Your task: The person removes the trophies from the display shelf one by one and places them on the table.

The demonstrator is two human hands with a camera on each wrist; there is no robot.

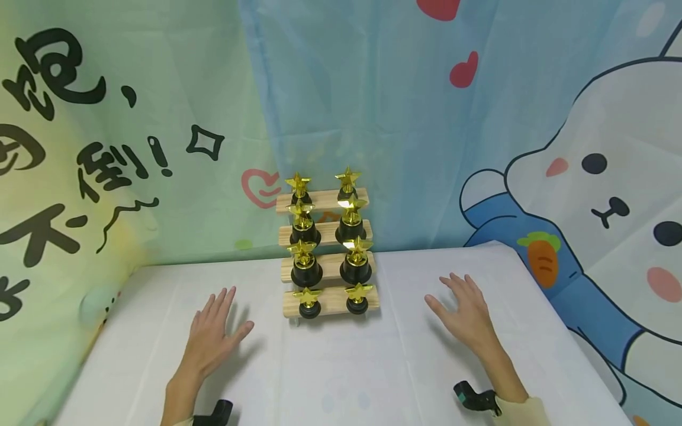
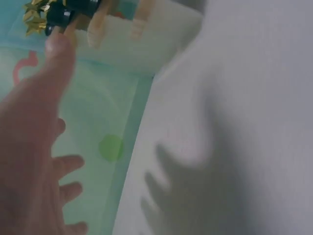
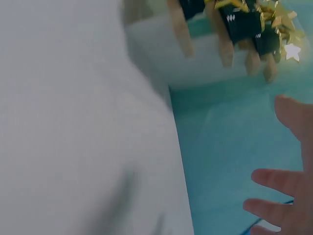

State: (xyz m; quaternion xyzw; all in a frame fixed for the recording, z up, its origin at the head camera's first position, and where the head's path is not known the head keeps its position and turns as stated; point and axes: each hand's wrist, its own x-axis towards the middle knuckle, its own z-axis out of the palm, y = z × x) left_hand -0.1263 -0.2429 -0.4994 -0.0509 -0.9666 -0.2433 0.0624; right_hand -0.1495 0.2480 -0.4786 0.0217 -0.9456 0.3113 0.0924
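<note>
A tiered wooden rack (image 1: 333, 302) stands at the back middle of the table. Each of its steps bears two gold star trophies on black bases, such as the front-left trophy (image 1: 309, 303) and the front-right trophy (image 1: 357, 299). My left hand (image 1: 211, 338) hovers over the table left of the rack, fingers spread and straight, holding nothing. To the right of the rack, my right hand (image 1: 467, 315) is likewise spread above the cloth, apart from everything. In the left wrist view the thumb (image 2: 61, 68) overlaps the rack's edge only by perspective.
A white cloth covers the table (image 1: 341, 378). Behind it hangs a printed curtain (image 1: 373, 89) with hearts, black lettering and a cartoon bear, close to the rack's back. Each wrist wears a black camera mount, such as the right mount (image 1: 474, 397).
</note>
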